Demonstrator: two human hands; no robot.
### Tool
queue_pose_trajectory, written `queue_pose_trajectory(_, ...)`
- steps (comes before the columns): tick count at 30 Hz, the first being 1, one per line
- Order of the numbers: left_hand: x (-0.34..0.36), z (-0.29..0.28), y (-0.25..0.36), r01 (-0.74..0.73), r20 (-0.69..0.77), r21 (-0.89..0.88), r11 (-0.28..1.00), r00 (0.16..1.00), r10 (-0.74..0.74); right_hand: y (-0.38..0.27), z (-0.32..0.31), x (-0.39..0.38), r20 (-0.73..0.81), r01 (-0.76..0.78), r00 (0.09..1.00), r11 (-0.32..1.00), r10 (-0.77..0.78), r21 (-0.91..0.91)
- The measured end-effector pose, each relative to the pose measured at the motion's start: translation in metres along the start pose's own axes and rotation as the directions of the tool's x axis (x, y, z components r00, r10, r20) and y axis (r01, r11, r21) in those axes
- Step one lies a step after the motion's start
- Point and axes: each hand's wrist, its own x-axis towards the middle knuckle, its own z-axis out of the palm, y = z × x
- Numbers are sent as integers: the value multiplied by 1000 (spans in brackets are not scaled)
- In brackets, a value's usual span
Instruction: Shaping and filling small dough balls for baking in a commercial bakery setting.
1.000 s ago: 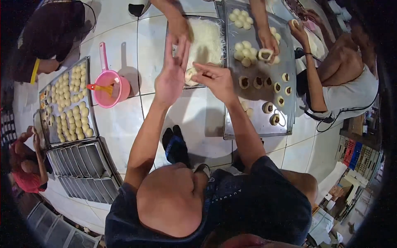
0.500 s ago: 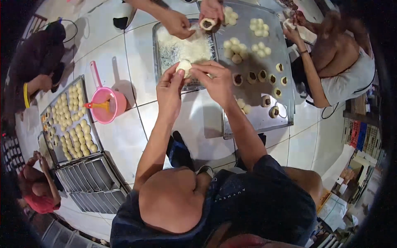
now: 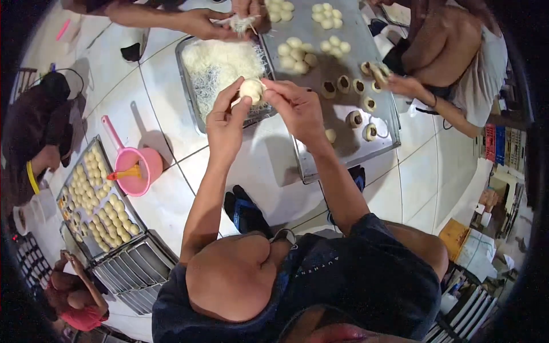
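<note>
A pale ball of dough (image 3: 251,89) sits between my two hands, just above the near edge of a metal tray (image 3: 200,122) of shredded cheese (image 3: 214,66). My left hand (image 3: 226,121) cups the ball, its thumb on the near side. The fingers of my right hand (image 3: 295,108) pinch the ball's right edge. To the right, a large metal tray (image 3: 366,147) holds dough pieces with dark filling (image 3: 354,119) and smooth dough balls grouped in flower shapes (image 3: 296,55).
Across from me, a person's hands (image 3: 220,22) hold a shred-covered piece. A person's hand (image 3: 400,86) at right reaches over the large tray. At left stand a pink dipper (image 3: 143,171) with a brush (image 3: 126,172) and a tray of dough balls (image 3: 100,200).
The view has shifted, and the dough ball stays in my hands. Opposite, the person's piece now has shreds on it. The person at right has lowered a hand to the large tray.
</note>
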Motion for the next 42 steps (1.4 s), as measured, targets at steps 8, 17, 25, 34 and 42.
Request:
queue_pose_trajectory(8,-6,12,-13,204,-136,-306,930,957,-255,-7,-6,-20,41,-49,998,985,56,-167)
queue_pose_trajectory(17,-31,-6,-36,709,162,-181,682,705,-690,9,-27,-65,81,-199,973,962,217,-186)
queue_pose_trajectory(25,-53,57,-46,711,282,-107,695,692,-665,20,-99,-97,54,-591,802,803,595,-73)
queue_pose_trajectory(34,-65,61,-73,603,434,18,798,714,-549,117,-211,-47,-97,-412,900,752,426,-515)
queue_pose_trajectory(42,-70,32,-75,521,301,169,837,781,-547,166,-222,-50,308,89,896,553,318,-828)
